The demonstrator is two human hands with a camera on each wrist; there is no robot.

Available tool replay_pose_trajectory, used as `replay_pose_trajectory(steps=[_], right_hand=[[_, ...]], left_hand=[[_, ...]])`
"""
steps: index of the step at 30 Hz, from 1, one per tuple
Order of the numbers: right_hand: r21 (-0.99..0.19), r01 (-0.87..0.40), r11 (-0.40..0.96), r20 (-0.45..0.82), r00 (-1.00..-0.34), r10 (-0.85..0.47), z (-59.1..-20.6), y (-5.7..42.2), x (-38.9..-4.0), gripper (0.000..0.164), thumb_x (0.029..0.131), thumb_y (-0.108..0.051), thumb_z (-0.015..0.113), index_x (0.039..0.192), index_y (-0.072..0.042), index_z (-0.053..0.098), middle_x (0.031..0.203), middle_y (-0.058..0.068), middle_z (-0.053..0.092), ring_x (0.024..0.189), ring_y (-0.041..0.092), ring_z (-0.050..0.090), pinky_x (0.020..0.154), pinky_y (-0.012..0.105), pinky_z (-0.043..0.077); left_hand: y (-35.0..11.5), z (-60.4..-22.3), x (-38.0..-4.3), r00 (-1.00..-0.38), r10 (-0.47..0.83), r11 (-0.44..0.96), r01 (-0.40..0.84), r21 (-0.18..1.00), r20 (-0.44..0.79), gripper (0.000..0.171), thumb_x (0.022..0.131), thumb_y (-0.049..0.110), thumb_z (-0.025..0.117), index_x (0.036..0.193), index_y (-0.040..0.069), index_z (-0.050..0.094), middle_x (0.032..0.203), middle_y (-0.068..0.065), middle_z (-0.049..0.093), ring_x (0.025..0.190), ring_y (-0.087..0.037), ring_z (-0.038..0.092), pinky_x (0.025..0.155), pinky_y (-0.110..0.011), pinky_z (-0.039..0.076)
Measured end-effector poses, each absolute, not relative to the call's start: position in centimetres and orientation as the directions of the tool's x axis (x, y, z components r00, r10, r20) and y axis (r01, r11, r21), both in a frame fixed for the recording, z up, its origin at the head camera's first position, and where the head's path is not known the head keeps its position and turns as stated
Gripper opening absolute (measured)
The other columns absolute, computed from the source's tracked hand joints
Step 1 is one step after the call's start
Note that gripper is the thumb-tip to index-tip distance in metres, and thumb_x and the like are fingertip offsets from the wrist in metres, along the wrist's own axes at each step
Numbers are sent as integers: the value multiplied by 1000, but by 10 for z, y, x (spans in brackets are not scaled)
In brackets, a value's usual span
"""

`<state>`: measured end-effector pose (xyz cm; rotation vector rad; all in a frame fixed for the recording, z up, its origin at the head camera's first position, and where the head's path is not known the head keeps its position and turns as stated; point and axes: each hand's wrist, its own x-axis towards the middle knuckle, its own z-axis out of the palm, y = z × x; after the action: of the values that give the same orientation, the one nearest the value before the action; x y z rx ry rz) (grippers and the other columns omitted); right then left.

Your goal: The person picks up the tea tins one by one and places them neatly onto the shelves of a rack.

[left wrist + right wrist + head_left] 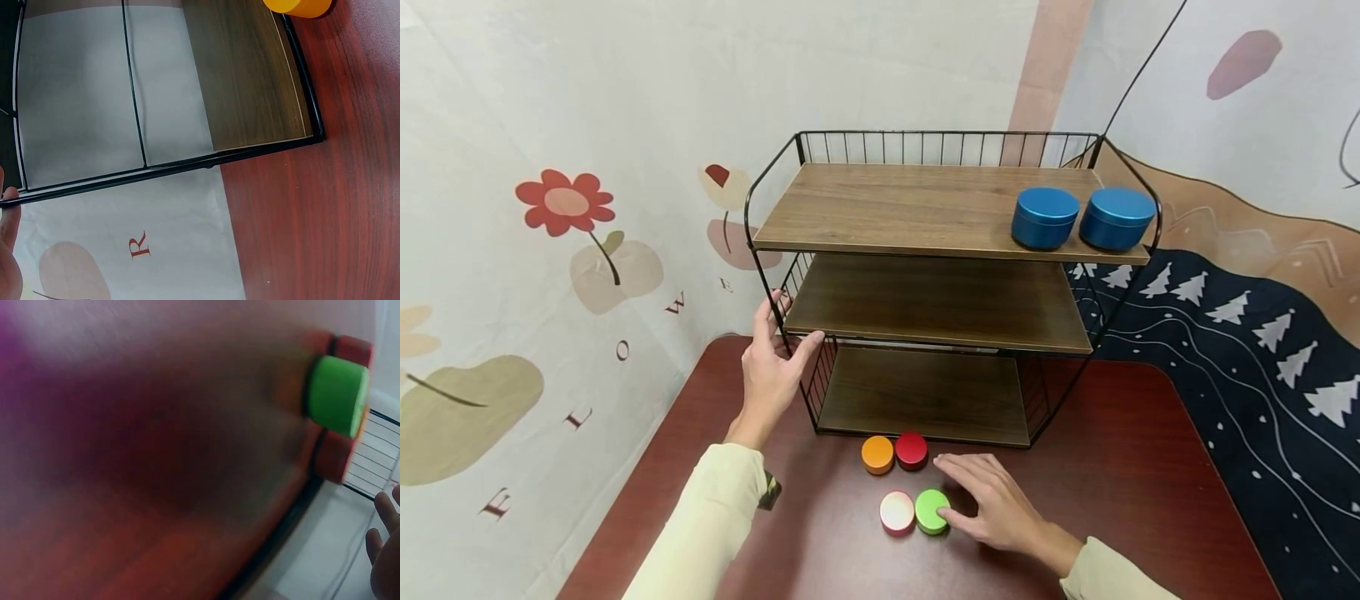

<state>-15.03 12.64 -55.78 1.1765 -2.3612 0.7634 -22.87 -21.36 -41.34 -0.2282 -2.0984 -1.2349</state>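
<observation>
My left hand (pixel 775 367) grips the left side frame of a three-tier shelf rack (pixel 925 340) with dark wood boards and black wire, thumb at the front edge of the middle board. In the left wrist view its fingers (pixel 9 219) curl at the black bar. Over the table, my right hand (pixel 1000 504) has its fingers spread, and the thumb overlaps the edge of a green round tin (pixel 932 512). To the left of that tin sits a pink one (pixel 897 512). Behind them are an orange tin (pixel 877 454) and a red tin (pixel 912 450), before the rack's bottom board.
Two blue tins (pixel 1046 217) stand at the right end of the top board. The reddish-brown table (pixel 1120 467) meets printed cloth (pixel 925 67) behind and at both sides. A small dark object (pixel 771 490) lies by the left sleeve.
</observation>
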Motion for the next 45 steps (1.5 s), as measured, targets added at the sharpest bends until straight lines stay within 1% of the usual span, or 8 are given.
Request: replay_pose_trajectory(steps=[10,17,22,24,30,35,40,45], right_hand=[[-298,-807,510,519,-585,-623,-582,122,-141,66,76,-43,84,130,-9,65,128,1,65,114,19,60,92,43,48],[-322,-789,523,466,-613,-638,-592,120,-138,65,78,-42,83,131,-10,64,130,3,64,113,18,61,87,44,50],[-343,-761,551,418,-649,-635,-598,117,-136,63,80,-43,82,132,-12,64,131,1,63,115,19,61,88,52,51],[-345,-754,558,407,-656,-636,-601,115,-135,63,80,-43,82,133,-13,64,131,1,63,115,18,61,88,54,51],[-321,-764,560,434,-644,-630,-607,112,-134,65,76,-41,85,130,-12,65,129,-1,65,112,15,61,87,47,52],[-305,-769,562,455,-636,-623,-609,111,-135,62,76,-40,86,129,-12,67,126,-2,66,109,14,62,85,48,53],[-295,-774,559,452,-629,-632,-606,111,-137,62,76,-41,86,128,-13,67,123,-1,68,108,14,63,85,50,53],[-281,-784,554,418,-619,-665,-603,112,-138,59,81,-44,81,129,-12,66,124,0,68,109,17,64,87,53,53]], left_hand=[[-214,-413,-229,-753,-184,529,466,709,632,77,86,22,80,151,24,38,140,-9,58,72,-19,66,66,-14,46],[-196,-386,-207,-750,-198,538,455,710,631,73,85,7,79,147,3,40,137,-16,59,71,-21,65,67,-18,48],[-197,-387,-208,-750,-193,545,453,705,632,73,85,6,79,147,3,39,137,-17,58,72,-20,65,67,-14,46],[-200,-393,-213,-752,-193,547,451,706,630,75,85,7,79,148,4,39,138,-16,58,72,-19,66,66,-13,46],[-211,-411,-227,-762,-195,530,448,720,618,79,85,14,80,152,16,37,142,-7,57,76,-22,68,67,-12,46],[-213,-414,-230,-754,-183,530,465,710,631,79,86,18,80,152,25,36,142,-6,56,77,-23,69,67,-13,47],[-213,-413,-229,-752,-171,537,470,700,637,79,87,19,79,152,27,35,143,-5,56,74,-20,68,67,-14,48],[-213,-413,-229,-753,-174,534,469,703,634,78,87,20,79,152,26,36,142,-3,56,73,-20,67,66,-13,47]])
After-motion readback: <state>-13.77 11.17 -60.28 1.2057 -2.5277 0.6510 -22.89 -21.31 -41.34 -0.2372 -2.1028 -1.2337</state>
